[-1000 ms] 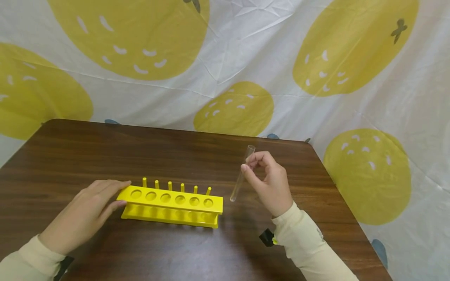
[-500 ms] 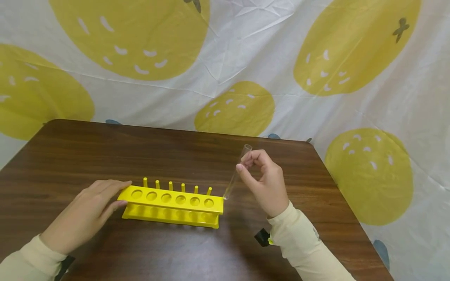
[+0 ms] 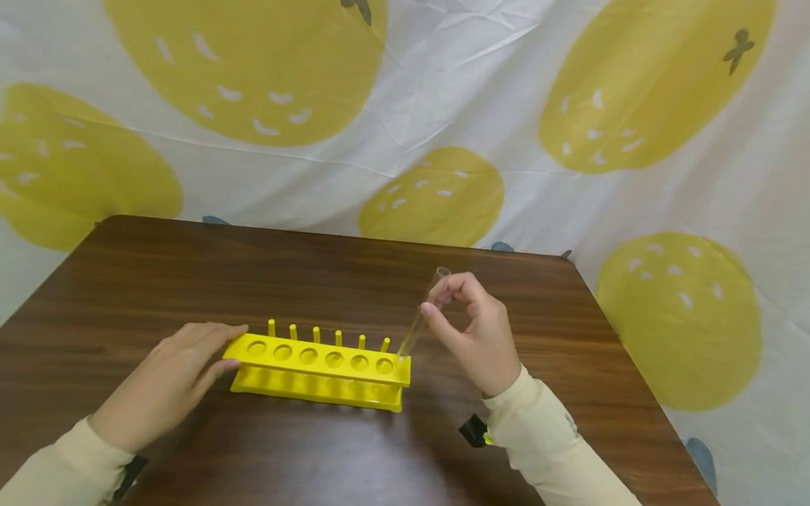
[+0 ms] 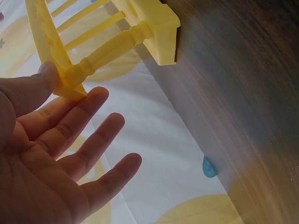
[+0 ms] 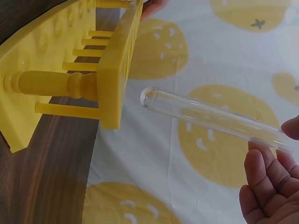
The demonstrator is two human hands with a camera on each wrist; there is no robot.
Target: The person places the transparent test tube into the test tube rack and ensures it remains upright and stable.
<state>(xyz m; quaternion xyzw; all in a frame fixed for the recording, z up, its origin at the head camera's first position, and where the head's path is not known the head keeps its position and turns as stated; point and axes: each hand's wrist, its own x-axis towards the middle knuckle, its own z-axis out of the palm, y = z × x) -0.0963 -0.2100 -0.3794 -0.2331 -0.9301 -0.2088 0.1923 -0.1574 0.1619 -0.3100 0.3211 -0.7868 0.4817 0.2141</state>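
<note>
A yellow test tube rack point(image 3: 316, 372) stands on the dark wooden table, with a row of round holes along its top and several pegs behind them. My left hand point(image 3: 167, 383) pinches the rack's left end between thumb and fingers; in the left wrist view the thumb point(image 4: 35, 86) lies on the top bar and two other fingers stick out free. My right hand point(image 3: 474, 330) pinches a clear glass test tube point(image 5: 210, 114) near its open upper end. Tilted, the tube's rounded bottom hangs above the rack's right end, apart from it in the right wrist view.
The brown wood-grain table point(image 3: 304, 464) ends at a far edge against a white cloth point(image 3: 304, 190) printed with big yellow fruit. A black strap piece point(image 3: 473, 430) juts from the right sleeve over the table.
My right hand has carried the test tube leftward, from beside the rack to over its right end. My left hand keeps its hold on the rack, and the head view has shifted slightly.
</note>
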